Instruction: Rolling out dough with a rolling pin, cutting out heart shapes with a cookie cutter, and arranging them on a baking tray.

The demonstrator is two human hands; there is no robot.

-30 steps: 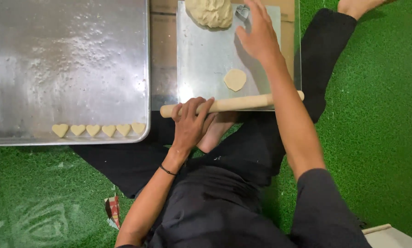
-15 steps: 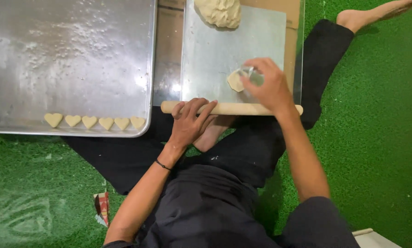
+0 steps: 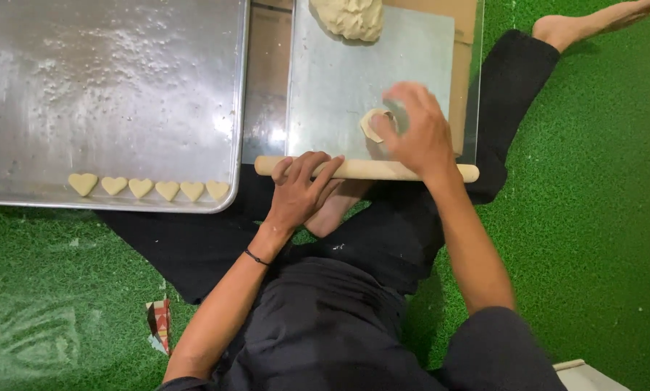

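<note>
We see our left hand [image 3: 299, 192] lying flat on a pale wooden rolling pin [image 3: 365, 169] that stretches across the middle of the frame. The fingers are spread and loose over it, an open grip that pins it rather than clasps it, likely so that it cannot roll off the near edge of the board.

Our right hand [image 3: 415, 134] sits just above the pin, right of centre, its fingers curled down around a small flattened piece of pale dough [image 3: 372, 124]. The hand is blurred. Something small and pale, perhaps a cutter, seems caught between fingertips and dough, but we cannot tell what it is or how firmly the grip closes on it.

The dough piece lies on a flat grey metal sheet [image 3: 339, 80] at upper centre, which rests on a brown board [image 3: 464, 43]. A larger lump of the same pale dough [image 3: 348, 16] waits at the sheet's top edge, well apart from the hands and out of their way.

In the upper left lies a large shiny metal baking tray [image 3: 107, 65], dusted with flour. Six small heart-shaped dough pieces [image 3: 148, 187] sit in a neat row along its near edge, close together but not overlapping, leaving the rest of the tray bare.

Everything rests on green artificial turf [image 3: 600, 217]. We sit on it cross-legged in black clothing, one bare foot [image 3: 593, 23] reaching into the upper right.
</note>
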